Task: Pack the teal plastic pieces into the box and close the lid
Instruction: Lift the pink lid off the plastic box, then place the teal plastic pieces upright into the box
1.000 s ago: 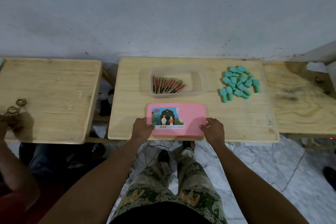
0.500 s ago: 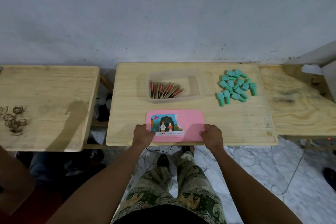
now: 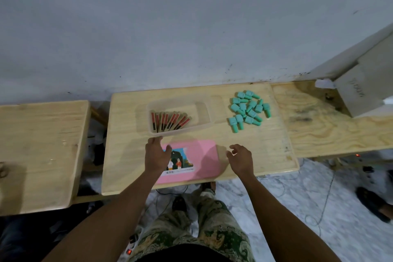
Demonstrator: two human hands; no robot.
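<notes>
A pile of several teal plastic pieces (image 3: 248, 109) lies on the right part of the middle wooden table (image 3: 265, 151). A clear plastic box (image 3: 202, 112) stands left of the pile and holds several red and black sticks (image 3: 169, 121). The pink lid (image 3: 204, 159) with a picture label lies flat at the table's front edge. My left hand (image 3: 156, 154) hovers over the lid's left end, fingers spread, reaching toward the box's front rim. My right hand (image 3: 240, 159) hangs open just right of the lid, holding nothing.
A second wooden table (image 3: 40, 147) stands to the left, with a gap between. A plywood board (image 3: 331, 125) adjoins on the right, bearing a grey box (image 3: 365, 89). Cables and a power strip (image 3: 134, 242) lie on the marble floor. A foot in a sandal (image 3: 376, 204) is at far right.
Both hands have let go of the pink lid. My left hand moved forward toward the box and my right hand lifted off to the right. The camera view shifted.
</notes>
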